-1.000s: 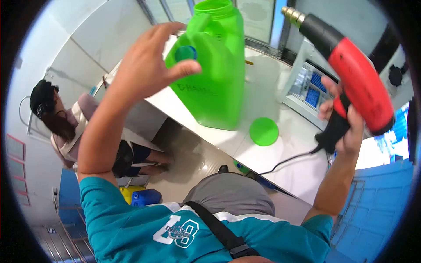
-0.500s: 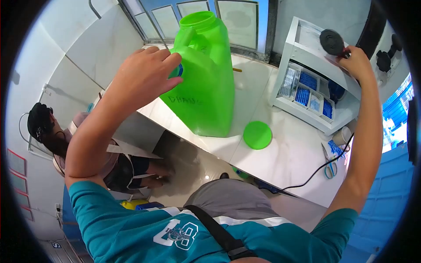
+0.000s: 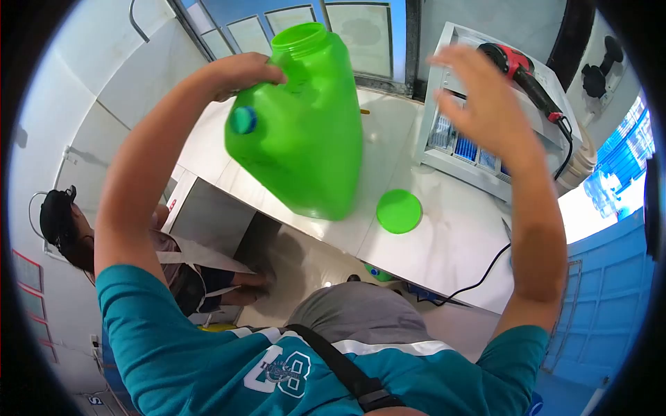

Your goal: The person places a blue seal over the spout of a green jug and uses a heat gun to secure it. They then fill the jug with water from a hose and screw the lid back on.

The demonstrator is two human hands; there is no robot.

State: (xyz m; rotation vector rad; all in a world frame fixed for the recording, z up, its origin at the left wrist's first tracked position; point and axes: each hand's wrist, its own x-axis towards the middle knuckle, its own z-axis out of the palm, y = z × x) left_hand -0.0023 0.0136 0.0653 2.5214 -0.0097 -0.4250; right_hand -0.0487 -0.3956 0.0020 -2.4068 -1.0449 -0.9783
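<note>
A big bright green plastic jerrycan stands tilted on the white counter, its wide mouth uncapped. My left hand is closed round its handle at the upper left. Below that hand, a blue cap sits on the small spout. My right hand is raised in the air, slightly blurred, fingers apart and holding nothing. Just beyond it, a red and black heat gun lies on top of a white cabinet. The round green lid rests flat on the counter.
White baskets with blue packets fill the cabinet. A black cord runs off the counter's front edge. At the left, another person is beside the counter. Stacked cups stand right of the cabinet.
My right hand has let go of the heat gun on the cabinet and moved left. My left hand has gone from beside the blue cap to the handle, and the jerrycan has tilted.
</note>
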